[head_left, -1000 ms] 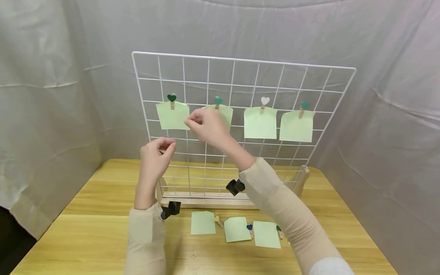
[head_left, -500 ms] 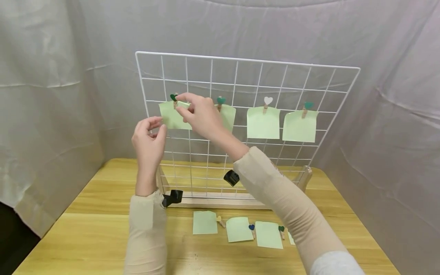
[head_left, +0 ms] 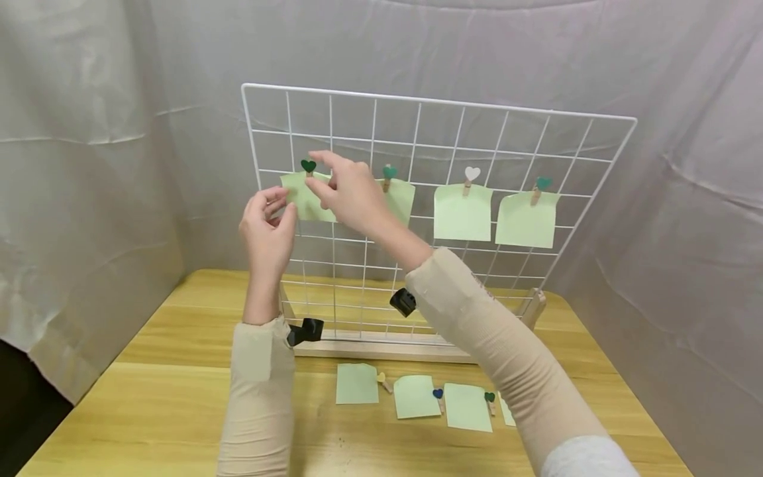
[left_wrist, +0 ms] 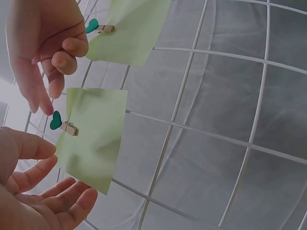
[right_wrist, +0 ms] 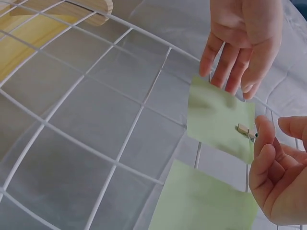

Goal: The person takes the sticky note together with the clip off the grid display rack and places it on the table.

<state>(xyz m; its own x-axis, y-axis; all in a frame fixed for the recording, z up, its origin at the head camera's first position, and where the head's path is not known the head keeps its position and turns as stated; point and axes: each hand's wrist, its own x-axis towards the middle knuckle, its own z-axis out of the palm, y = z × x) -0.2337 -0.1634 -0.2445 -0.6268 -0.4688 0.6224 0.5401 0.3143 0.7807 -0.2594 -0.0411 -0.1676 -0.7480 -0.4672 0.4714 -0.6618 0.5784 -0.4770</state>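
The leftmost light-green paper note (head_left: pixel 310 202) hangs on the white wire grid (head_left: pixel 352 258), held by a wooden clothespin (left_wrist: pixel 70 128) with a dark green heart (head_left: pixel 308 165). My right hand (head_left: pixel 356 195) is beside this clothespin, thumb and index finger spread apart; in the left wrist view a fingertip comes close to the heart. At the note's left edge is my left hand (head_left: pixel 268 225), fingers loosely bent. Its fingertips (right_wrist: pixel 229 79) reach the paper's edge in the right wrist view, partly behind it; firm contact cannot be told. Partly covered by my right hand, a second note (head_left: pixel 401 199) hangs beside it.
Two more notes, a white-heart one (head_left: pixel 462 213) and a teal-heart one (head_left: pixel 527 220), hang at the right. On the wooden table (head_left: pixel 161 411) lie several notes (head_left: pixel 357 384) with heart clothespins (head_left: pixel 385 383) beside them. The grid stands in a wooden base (head_left: pixel 381 350).
My right hand has moved left and up from between the first two notes to the dark green heart clothespin. My left hand has risen to the first note's left edge, its fingers spreading.
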